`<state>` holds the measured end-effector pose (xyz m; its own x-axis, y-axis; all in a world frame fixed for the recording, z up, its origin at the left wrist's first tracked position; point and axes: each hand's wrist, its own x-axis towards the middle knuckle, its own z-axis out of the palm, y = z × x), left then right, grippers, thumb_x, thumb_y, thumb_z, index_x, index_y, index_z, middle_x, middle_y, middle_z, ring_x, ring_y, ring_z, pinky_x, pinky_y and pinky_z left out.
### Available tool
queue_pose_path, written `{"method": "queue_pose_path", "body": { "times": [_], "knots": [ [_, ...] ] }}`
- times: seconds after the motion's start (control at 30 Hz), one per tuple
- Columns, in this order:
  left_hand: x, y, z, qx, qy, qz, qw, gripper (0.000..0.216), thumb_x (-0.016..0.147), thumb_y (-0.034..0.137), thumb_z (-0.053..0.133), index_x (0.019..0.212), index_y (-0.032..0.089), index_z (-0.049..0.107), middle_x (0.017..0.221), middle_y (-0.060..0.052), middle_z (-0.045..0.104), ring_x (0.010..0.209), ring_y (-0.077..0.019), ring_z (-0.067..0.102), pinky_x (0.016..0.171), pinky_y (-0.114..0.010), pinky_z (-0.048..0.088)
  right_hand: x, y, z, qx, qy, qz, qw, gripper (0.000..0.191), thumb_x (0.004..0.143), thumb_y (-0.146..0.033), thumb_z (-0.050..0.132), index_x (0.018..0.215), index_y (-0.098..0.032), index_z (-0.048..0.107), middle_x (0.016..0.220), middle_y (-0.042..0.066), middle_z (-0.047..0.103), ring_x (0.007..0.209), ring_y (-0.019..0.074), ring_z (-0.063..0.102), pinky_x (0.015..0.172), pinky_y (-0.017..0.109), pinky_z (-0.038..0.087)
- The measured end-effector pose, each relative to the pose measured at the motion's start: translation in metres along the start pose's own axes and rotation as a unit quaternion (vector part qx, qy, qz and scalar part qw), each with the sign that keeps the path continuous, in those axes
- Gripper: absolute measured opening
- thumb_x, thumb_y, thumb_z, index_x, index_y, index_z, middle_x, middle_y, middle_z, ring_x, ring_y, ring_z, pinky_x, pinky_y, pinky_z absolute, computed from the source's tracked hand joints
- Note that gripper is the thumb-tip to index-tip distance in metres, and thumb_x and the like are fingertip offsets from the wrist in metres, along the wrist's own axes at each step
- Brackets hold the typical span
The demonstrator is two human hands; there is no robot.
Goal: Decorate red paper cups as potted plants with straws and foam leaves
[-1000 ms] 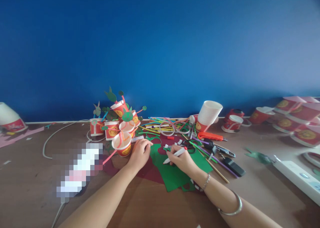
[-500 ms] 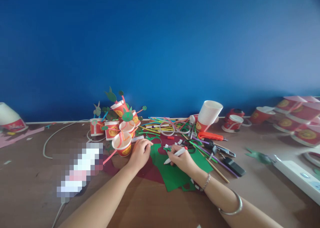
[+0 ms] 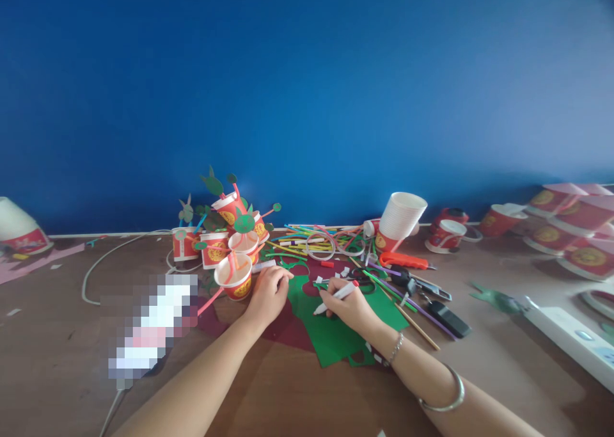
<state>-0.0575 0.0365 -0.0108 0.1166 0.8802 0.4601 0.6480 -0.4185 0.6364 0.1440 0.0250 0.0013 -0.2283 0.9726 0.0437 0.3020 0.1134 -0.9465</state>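
Observation:
My right hand [image 3: 346,301] is closed around a white marker [image 3: 343,291] with a red end, its tip low over the green paper [image 3: 333,334]. My left hand [image 3: 270,290] rests by the paper's left edge, fingers stretched to the right and touching it, holding nothing. Dark red paper [image 3: 291,330] lies partly under the green sheet and my left wrist. Just left of that hand stands a paper cup [image 3: 235,283] with a pink straw. Scissors [image 3: 367,282] lie behind my right hand, near a small red cap [image 3: 327,265].
Cups with straws and green leaf shapes [image 3: 244,222] crowd the left back. Straws [image 3: 297,242] lie along the wall. A cup stack [image 3: 401,219], an orange utility knife [image 3: 405,260], keys [image 3: 407,280] and a power strip [image 3: 570,341] occupy the right. A blurred-out object [image 3: 156,328] lies left.

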Motion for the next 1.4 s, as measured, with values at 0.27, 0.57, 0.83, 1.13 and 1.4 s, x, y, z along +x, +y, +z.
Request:
{"method": "queue_pose_path", "body": {
  "times": [0.27, 0.57, 0.83, 1.13, 1.4],
  "knots": [
    [0.0, 0.0007, -0.0002, 0.0, 0.004, 0.005, 1.0, 0.02, 0.084, 0.014, 0.044, 0.08, 0.02, 0.063, 0.086, -0.005, 0.068, 0.089, -0.0209, 0.061, 0.084, -0.038, 0.047, -0.0001, -0.0001, 0.0003, 0.0, 0.003, -0.005, 1.0, 0.025, 0.075, -0.027, 0.056, 0.055, -0.023, 0.04, 0.041, -0.004, 0.053, 0.043, 0.0125, 0.051, 0.044, 0.022, 0.037],
    [0.0, 0.0003, -0.0006, 0.0, -0.002, -0.001, 1.0, 0.021, 0.083, 0.014, 0.042, 0.08, 0.02, 0.063, 0.086, -0.005, 0.068, 0.089, -0.0206, 0.06, 0.085, -0.039, 0.047, -0.0005, -0.0016, 0.0005, -0.002, 0.005, -0.007, 1.0, 0.025, 0.074, -0.027, 0.056, 0.055, -0.023, 0.04, 0.041, -0.004, 0.053, 0.043, 0.0126, 0.051, 0.044, 0.022, 0.037],
    [-0.0002, 0.0014, -0.0006, 0.001, 0.008, 0.004, 1.0, 0.021, 0.083, 0.013, 0.043, 0.079, 0.021, 0.063, 0.085, -0.004, 0.068, 0.088, -0.0208, 0.061, 0.084, -0.038, 0.048, -0.0005, -0.002, -0.0015, 0.008, 0.027, -0.006, 1.0, 0.027, 0.076, -0.031, 0.056, 0.056, -0.022, 0.04, 0.043, -0.003, 0.054, 0.043, 0.0121, 0.051, 0.044, 0.022, 0.036],
    [0.0, 0.001, -0.0005, 0.002, 0.006, 0.003, 1.0, 0.021, 0.083, 0.014, 0.043, 0.08, 0.02, 0.063, 0.086, -0.005, 0.068, 0.089, -0.0205, 0.061, 0.084, -0.038, 0.048, 0.0006, 0.0006, -0.0027, -0.001, 0.023, -0.007, 1.0, 0.024, 0.073, -0.026, 0.055, 0.054, -0.022, 0.04, 0.041, -0.004, 0.053, 0.043, 0.0122, 0.051, 0.044, 0.022, 0.037],
    [-0.0003, 0.0005, 0.0, 0.005, 0.009, 0.007, 1.0, 0.021, 0.084, 0.013, 0.044, 0.08, 0.021, 0.063, 0.086, -0.004, 0.068, 0.088, -0.0203, 0.061, 0.084, -0.038, 0.048, -0.0013, -0.0024, -0.001, -0.003, 0.012, -0.003, 1.0, 0.026, 0.074, -0.029, 0.056, 0.054, -0.023, 0.04, 0.041, -0.004, 0.054, 0.044, 0.0134, 0.053, 0.045, 0.023, 0.038]
  ]
}}
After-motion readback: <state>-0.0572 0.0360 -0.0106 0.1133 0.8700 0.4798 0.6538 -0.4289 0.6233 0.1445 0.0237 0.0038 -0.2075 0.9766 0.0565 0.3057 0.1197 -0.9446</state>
